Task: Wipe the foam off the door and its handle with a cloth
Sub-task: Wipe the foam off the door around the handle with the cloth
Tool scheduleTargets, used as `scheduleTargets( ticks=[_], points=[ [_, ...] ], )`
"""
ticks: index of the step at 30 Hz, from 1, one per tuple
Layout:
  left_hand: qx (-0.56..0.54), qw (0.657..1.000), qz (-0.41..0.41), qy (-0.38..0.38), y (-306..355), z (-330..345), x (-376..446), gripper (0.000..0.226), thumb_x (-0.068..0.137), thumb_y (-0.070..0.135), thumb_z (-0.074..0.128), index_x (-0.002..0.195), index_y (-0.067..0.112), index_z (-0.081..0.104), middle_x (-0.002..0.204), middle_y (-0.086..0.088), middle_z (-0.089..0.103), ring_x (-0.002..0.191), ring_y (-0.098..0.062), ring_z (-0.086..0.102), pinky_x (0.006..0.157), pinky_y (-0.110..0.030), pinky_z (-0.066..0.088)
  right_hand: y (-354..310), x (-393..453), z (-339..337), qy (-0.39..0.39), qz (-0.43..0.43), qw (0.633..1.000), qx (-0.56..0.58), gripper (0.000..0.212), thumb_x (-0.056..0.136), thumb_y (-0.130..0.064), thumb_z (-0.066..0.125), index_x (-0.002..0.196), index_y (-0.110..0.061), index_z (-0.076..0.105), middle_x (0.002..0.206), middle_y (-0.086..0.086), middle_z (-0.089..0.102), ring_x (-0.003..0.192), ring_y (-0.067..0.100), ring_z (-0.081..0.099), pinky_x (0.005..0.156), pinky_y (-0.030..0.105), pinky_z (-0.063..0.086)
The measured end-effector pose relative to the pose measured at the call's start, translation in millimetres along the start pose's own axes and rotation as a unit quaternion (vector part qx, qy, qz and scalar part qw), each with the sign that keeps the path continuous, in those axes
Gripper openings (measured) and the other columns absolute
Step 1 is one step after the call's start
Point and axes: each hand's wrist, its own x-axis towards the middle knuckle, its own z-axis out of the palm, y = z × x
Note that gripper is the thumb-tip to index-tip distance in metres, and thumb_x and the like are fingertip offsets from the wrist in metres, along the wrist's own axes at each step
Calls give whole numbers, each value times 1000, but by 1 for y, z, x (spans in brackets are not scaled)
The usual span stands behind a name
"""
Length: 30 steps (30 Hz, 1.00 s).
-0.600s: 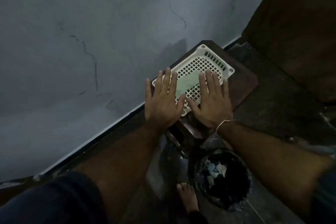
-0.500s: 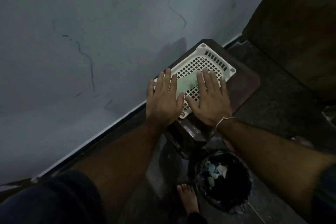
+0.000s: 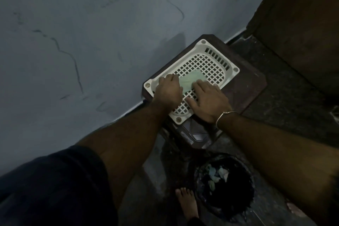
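Observation:
A pale green cloth (image 3: 190,80) lies flat in a white plastic lattice basket (image 3: 216,60), which rests on a dark brown stool (image 3: 245,86) against the wall. My left hand (image 3: 167,91) has its fingers curled down onto the cloth's left edge. My right hand (image 3: 207,102), with a thin bangle at the wrist, lies over the basket with bent fingertips touching the cloth's near edge and the thumb spread apart. A dark brown wooden panel (image 3: 302,24), perhaps the door, stands at the upper right. No handle or foam shows.
A grey-blue wall (image 3: 82,42) with thin cracks fills the left. A black bin (image 3: 223,187) holding pale scraps sits on the dark floor below the stool, with a bare foot (image 3: 187,203) beside it.
Both hands were spread flat over the basket; now they have dropped onto the cloth with curled fingers, the left closing at its edge. The view has shifted slightly.

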Motion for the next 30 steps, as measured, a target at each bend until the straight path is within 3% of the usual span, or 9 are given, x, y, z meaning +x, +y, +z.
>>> scheduleTargets(
  ticks=[8,12,14,16,18,20,23,26,30],
  points=[
    [-92,989,-116,-28,13,-11,7,24,88,19,59,110,9,64,114,-12,66,109,-30,60,95,-43,51,9,3,1,-8,-20,999,27,61,99,-50,37,144,-10,41,155,13,35,142,27,33,118,43,24],
    [-277,941,-195,-23,21,-33,1,22,82,18,58,100,9,66,97,-7,68,90,-24,63,76,-29,52,-7,3,-9,113,46,969,214,40,92,-24,59,126,-3,54,129,16,53,121,30,49,104,34,36],
    [-404,891,-206,9,27,-50,-9,5,83,12,59,81,14,64,77,0,64,69,-13,61,57,-21,47,-23,4,-25,115,172,902,378,43,92,-24,60,129,-4,51,124,16,56,114,28,53,94,32,41],
    [-504,842,-189,22,29,-71,-24,17,84,4,62,72,16,61,67,2,64,58,-8,61,52,-19,49,-44,-1,-46,40,256,779,571,43,96,-39,54,125,-7,54,107,12,61,92,25,60,72,31,46],
    [-559,812,-165,38,29,-96,-46,20,84,-1,65,72,15,62,62,3,68,55,-9,63,58,-24,53,-65,-10,-70,-31,240,656,715,39,100,-43,46,112,-11,64,89,5,66,71,18,62,63,28,46],
    [-590,792,-143,62,28,-120,-71,20,85,-6,66,81,14,62,68,0,71,60,-13,67,65,-31,58,-84,-21,-93,-26,190,607,771,34,101,-35,48,116,-8,64,92,9,71,69,14,64,60,27,49],
    [-615,772,-116,112,23,-163,-117,36,85,-13,63,107,14,53,86,-14,72,67,-23,67,67,-39,58,-115,-43,-134,19,133,618,775,37,95,-11,59,131,-12,47,96,17,68,72,18,68,61,31,55],
    [-601,785,-77,130,20,-205,-161,63,82,-21,60,130,20,51,98,-10,71,78,-14,69,71,-31,59,-148,-66,-177,36,38,669,741,39,90,10,55,117,-18,53,80,11,68,70,18,66,65,32,57],
    [-556,802,-86,199,17,-263,-221,38,89,-9,62,125,4,64,121,-10,69,98,-10,66,91,-26,54,-195,-98,-223,3,-77,733,676,31,89,14,53,107,-7,66,89,12,67,78,14,65,72,26,55]
  ],
)
